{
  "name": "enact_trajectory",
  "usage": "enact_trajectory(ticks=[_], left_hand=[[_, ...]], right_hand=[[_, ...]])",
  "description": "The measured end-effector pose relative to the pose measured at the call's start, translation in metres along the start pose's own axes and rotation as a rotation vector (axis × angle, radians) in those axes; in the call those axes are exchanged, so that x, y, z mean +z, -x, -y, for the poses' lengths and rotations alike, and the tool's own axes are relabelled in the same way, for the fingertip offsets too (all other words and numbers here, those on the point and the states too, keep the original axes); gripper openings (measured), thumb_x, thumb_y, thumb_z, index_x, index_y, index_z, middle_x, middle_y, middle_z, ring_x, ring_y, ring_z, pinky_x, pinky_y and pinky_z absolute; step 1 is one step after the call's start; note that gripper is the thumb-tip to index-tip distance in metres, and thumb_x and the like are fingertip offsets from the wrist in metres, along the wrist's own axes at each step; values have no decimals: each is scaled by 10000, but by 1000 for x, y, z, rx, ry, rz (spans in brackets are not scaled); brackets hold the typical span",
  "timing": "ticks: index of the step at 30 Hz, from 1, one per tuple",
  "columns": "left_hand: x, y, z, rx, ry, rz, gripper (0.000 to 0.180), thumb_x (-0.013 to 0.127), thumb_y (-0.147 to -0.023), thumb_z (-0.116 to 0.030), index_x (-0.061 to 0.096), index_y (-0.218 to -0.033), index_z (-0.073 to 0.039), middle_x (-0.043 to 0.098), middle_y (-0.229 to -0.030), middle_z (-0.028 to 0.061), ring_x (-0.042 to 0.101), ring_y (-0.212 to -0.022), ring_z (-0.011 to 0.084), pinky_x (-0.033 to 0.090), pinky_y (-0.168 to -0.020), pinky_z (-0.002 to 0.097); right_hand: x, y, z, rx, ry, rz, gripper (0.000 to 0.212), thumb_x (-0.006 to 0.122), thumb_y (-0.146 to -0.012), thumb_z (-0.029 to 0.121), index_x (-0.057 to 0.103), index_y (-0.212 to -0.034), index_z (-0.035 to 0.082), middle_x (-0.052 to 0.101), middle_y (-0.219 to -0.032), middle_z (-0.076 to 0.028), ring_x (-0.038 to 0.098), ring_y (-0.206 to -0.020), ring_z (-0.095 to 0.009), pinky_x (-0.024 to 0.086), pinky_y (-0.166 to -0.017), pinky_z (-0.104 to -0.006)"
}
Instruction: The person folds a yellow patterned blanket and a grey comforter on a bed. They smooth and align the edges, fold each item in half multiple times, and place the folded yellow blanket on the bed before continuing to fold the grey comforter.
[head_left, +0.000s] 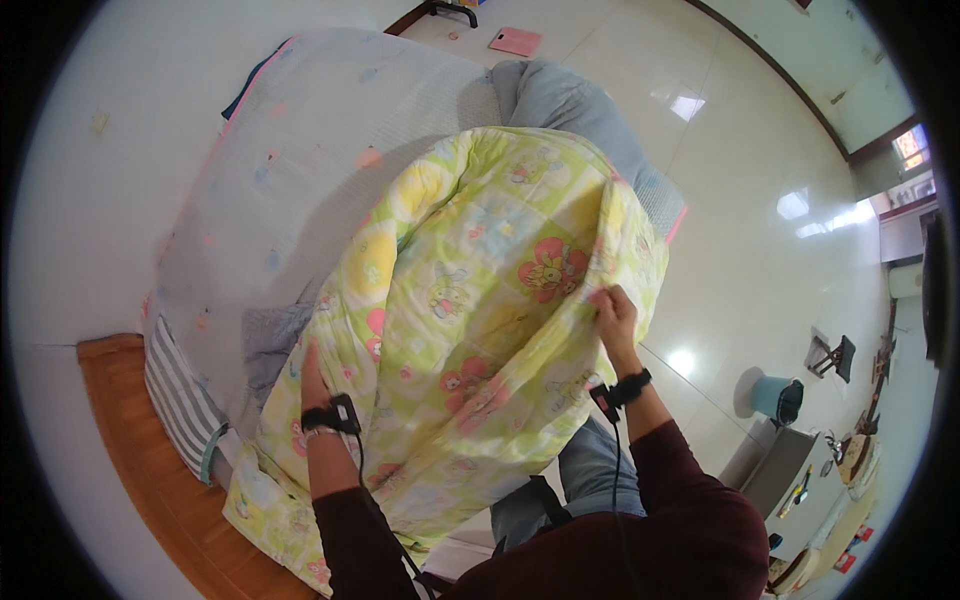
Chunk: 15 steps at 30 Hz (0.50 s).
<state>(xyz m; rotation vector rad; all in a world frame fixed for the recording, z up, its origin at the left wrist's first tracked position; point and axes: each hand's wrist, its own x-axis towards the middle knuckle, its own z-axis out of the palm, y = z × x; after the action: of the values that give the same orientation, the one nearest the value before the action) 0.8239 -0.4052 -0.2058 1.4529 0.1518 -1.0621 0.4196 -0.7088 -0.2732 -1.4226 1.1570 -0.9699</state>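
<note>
A yellow-green quilt point(440, 290) with pink flowers and cartoon figures spreads in front of me, bunched in folds over the bed and hanging toward my legs. My right hand point(617, 322) is closed on its right edge, pinching a raised fold. On the other side my left hand point(314, 370) lies against the quilt's left fold; its fingers are mostly hidden, so their grip does not show. Both wrists wear black straps with small devices and cables.
The bed's pale patterned mat point(330, 130) reaches away to the far left. Grey-blue bedding point(580, 100) lies behind the quilt, a striped pillow point(185, 395) by the wooden headboard point(130, 420). A bin point(775, 398) and a small stool point(832, 357) stand on the tiled floor at right.
</note>
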Motion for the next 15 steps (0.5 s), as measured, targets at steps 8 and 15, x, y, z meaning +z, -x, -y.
enact_trajectory(ticks=[8, 15], left_hand=[[100, 51, -13, 366, -21, 153, 495, 541, -742, -55, 454, -1225, 6, 571, -1101, 120, 585, -945, 236, 461, -834, 315], [171, 87, 96, 704, -1585, 794, 573, 546, -691, -70, 497, -1243, -217, 565, -870, 97, 536, -795, 317, 419, -680, 395]], right_hand=[[96, -68, -27, 86, 512, 408, 185, 520, -828, 233, 597, -823, 64, 605, -670, -110, 591, -622, -266, 454, -575, -359], [34, -56, 31, 466, -36, 564, 360, 458, -892, 384, 551, -1021, 61, 560, -901, -14, 549, -727, -121, 454, -625, -251]])
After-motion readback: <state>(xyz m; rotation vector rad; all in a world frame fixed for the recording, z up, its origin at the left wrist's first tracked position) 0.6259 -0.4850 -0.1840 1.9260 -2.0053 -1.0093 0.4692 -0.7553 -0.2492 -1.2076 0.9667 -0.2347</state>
